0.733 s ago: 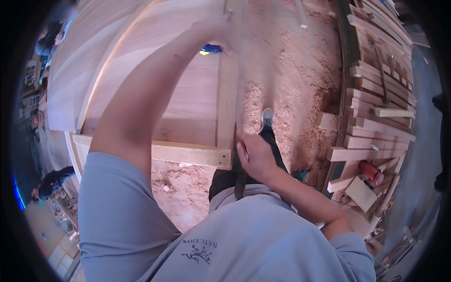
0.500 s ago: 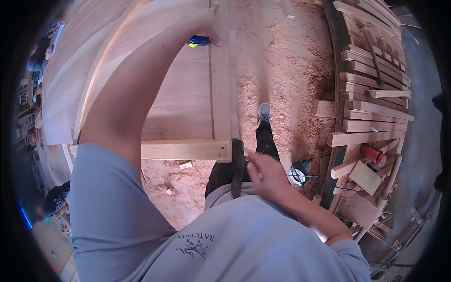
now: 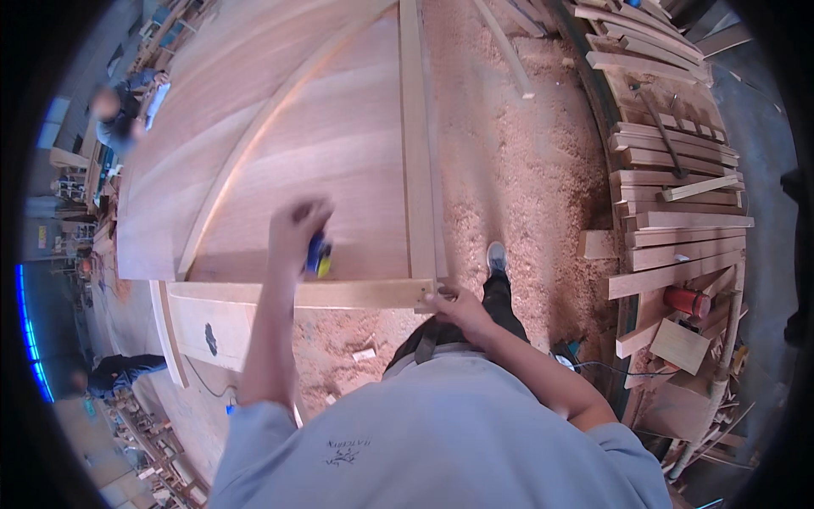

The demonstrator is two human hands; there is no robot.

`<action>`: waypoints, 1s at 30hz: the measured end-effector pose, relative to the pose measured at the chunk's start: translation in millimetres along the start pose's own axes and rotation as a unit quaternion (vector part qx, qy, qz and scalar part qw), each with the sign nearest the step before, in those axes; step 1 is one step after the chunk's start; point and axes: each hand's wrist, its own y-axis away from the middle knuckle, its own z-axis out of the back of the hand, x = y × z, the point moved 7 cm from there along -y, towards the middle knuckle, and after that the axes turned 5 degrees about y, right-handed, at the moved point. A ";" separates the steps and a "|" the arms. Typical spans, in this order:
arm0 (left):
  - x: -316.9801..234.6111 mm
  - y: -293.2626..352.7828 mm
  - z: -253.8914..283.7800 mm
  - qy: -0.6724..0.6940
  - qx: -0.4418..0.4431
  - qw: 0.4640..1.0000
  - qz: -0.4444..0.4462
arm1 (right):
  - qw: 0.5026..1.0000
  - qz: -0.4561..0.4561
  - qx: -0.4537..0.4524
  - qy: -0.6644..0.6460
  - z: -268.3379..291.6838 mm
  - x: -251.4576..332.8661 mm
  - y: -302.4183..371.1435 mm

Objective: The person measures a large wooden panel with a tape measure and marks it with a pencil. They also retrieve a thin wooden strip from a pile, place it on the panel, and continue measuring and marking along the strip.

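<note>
My left hand (image 3: 298, 222), smeared by motion, is closed on a palm-sized blue and yellow tape measure (image 3: 319, 254) above the near part of a large plywood panel (image 3: 339, 161). No drawn-out blade shows. At the panel's near right corner my right hand (image 3: 462, 312) has its fingers drawn together against the end of the wooden cross rail (image 3: 356, 294). Whatever may lie between those fingertips is too small to make out. A long wooden side rail (image 3: 415, 153) meets the cross rail there, and a curved wooden strip (image 3: 254, 136) runs over the panel.
Sawdust and shavings (image 3: 534, 161) cover the floor to the right. Beyond lie stacked wooden strips (image 3: 678, 220), a red cylinder (image 3: 687, 301) and a dark cable (image 3: 623, 370). A loose lath (image 3: 507, 51) lies farther ahead. Another person (image 3: 123, 110) is at the far left.
My left hand has come back from the far side rail toward the near cross rail, bringing the tape measure. My right hand has moved up to the corner. The view has shifted.
</note>
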 end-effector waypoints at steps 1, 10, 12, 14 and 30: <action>19.7 32.7 20.0 0.056 -0.061 0.993 0.082 | 0.999 -0.027 0.036 -0.030 -11.5 8.5 2.1; 226.5 193.3 123.1 0.300 -0.217 0.894 0.253 | 0.994 -0.035 0.067 0.076 -30.4 50.0 41.5; 218.7 181.5 112.1 0.373 -0.177 0.880 0.233 | 0.990 -0.009 0.051 0.132 -33.9 83.1 67.7; 194.6 161.9 98.9 0.441 -0.120 0.867 0.200 | 0.986 0.011 0.059 0.153 -40.7 115.9 97.8; 160.6 114.3 125.7 0.593 -0.029 0.805 -0.008 | 0.968 0.163 0.050 0.184 -76.1 197.4 143.8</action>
